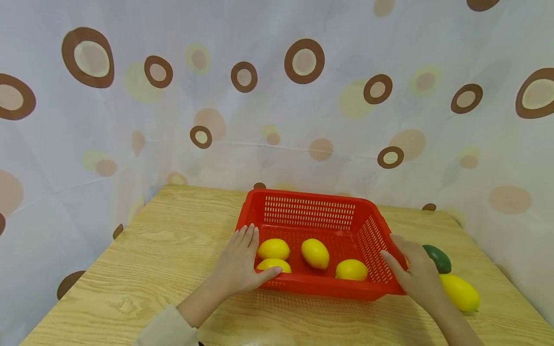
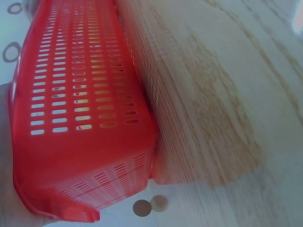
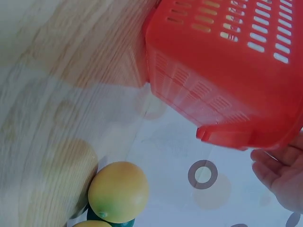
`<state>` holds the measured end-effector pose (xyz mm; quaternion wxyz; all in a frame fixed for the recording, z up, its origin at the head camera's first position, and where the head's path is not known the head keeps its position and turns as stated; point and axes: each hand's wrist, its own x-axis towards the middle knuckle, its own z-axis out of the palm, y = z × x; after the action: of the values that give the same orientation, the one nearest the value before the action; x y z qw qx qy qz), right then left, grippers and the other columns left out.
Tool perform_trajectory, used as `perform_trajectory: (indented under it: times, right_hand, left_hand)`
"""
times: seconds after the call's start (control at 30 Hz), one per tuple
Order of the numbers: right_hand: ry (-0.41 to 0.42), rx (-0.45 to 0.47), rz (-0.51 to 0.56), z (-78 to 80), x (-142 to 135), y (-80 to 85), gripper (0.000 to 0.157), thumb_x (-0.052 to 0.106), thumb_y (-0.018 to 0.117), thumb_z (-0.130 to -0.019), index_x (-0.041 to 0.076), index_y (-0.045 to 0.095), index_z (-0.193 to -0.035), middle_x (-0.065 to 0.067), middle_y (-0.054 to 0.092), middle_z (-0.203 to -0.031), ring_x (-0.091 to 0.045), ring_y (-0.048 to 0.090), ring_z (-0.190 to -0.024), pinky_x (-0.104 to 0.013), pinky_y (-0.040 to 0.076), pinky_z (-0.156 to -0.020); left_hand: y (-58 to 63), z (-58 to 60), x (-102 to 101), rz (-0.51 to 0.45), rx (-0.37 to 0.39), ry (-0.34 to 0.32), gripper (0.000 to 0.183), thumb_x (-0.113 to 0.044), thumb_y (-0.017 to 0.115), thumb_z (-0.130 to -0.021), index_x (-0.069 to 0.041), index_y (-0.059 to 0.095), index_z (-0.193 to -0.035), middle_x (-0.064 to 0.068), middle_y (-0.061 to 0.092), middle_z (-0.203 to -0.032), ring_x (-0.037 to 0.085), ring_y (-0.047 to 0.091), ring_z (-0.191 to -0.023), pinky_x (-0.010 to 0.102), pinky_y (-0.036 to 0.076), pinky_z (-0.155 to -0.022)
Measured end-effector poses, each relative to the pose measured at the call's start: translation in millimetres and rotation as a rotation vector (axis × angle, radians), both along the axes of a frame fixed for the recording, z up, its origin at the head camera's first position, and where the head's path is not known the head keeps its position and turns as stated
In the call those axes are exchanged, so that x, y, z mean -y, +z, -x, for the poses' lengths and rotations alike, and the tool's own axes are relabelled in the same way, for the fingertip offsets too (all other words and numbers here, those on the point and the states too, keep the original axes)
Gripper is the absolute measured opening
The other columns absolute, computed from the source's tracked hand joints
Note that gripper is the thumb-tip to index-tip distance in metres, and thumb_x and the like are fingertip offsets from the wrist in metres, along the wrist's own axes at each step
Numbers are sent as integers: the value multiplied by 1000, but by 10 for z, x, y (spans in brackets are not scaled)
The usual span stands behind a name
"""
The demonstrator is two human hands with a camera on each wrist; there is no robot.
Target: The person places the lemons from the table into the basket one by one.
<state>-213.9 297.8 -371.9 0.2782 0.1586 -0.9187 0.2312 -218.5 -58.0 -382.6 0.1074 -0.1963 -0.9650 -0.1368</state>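
One rectangular red perforated plastic basket of oval yellow lemons stood on a wood-grain table between left hand, fingers straight, and right hand, thumb apart, even two-sided pressure probably serving best.

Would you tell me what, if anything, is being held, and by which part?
No clear grip shows: left hand on the red basket, front left corner; right hand by its right rim.

The head view looks forward and down; both wrist views face the same red basket up close.
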Motion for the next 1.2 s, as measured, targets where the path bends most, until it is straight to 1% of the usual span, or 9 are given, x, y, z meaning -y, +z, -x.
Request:
perform_trajectory:
  times: [0.07, 0.17, 0.33, 0.4, 0.53, 0.67, 0.83, 1.03, 1.2]
  right_hand:
    - [-8, -85, 44, 25, -37, -5, 41, 15, 61, -89, -12, 55, -119, -33, 56, -116, -47, 50, -107, -67, 42, -81]
    - [-28, -142, 70, 51, -97, 2, 38, 11, 60, -89, -13, 55, -118, -33, 57, -113, -45, 51, -102, -65, 42, -79]
    - [-45, -141, 73, 71, -205, -13, 38, 10, 57, -90, -15, 53, -119, -34, 57, -112, -41, 52, -92, -60, 42, -74]
    - [-41, -124, 79, 71, -245, -20, 40, 11, 57, -91, -16, 52, -120, -36, 56, -114, -45, 51, -96, -61, 41, -77]
    - [-30, -146, 69, 90, -334, -40, 41, 11, 59, -89, -18, 53, -117, -38, 55, -114, -54, 48, -103, -65, 39, -81]
    - [-42, -156, 51, 131, -455, -69, 40, 8, 60, -88, -18, 52, -116, -39, 54, -113, -56, 49, -102, -66, 40, -80]
    - [-81, -109, 35, 172, -580, -94, 42, 6, 63, -85, -19, 52, -117, -40, 54, -114, -56, 48, -103, -66, 40, -81]
    - [-124, -22, -49, 214, -692, -155, 46, 9, 68, -81, -19, 51, -115, -41, 52, -112, -55, 46, -102, -66, 38, -82]
    - [-153, 119, -148, 267, -776, -214, 56, 15, 72, -79, -20, 49, -116, -41, 49, -114, -57, 45, -100, -68, 39, -80]
  left_hand:
    - [7, -2, 0, -4, -1, -1, 95, -66, 44, -84, 7, 27, -142, 22, 24, -151, 37, 21, -141, 47, 18, -116]
    - [13, -6, 0, -5, -1, 0, 95, -66, 44, -84, 7, 27, -142, 22, 25, -151, 37, 21, -141, 47, 19, -116]
    - [12, 2, -3, -2, -4, -1, 95, -66, 44, -84, 7, 27, -142, 22, 25, -151, 37, 22, -141, 47, 19, -116]
    - [10, 8, -6, -4, -2, -2, 95, -66, 44, -84, 7, 27, -142, 21, 25, -151, 37, 22, -141, 47, 20, -116]
    - [7, 15, -13, -5, 0, -3, 95, -67, 43, -84, 6, 27, -142, 21, 25, -151, 37, 22, -141, 47, 20, -116]
    - [4, 16, -16, -3, -6, -3, 95, -67, 44, -84, 6, 28, -142, 21, 26, -150, 37, 22, -140, 47, 21, -115]
    - [8, 12, -12, -6, -14, -2, 94, -66, 45, -84, 7, 29, -142, 22, 27, -150, 37, 23, -140, 47, 20, -115]
    - [11, 11, -6, -9, -10, -1, 94, -65, 45, -84, 7, 28, -141, 22, 27, -150, 37, 23, -140, 47, 21, -116]
    - [1, 10, -2, -14, 0, 3, 95, -66, 45, -84, 7, 28, -142, 22, 26, -150, 37, 22, -140, 47, 21, -116]
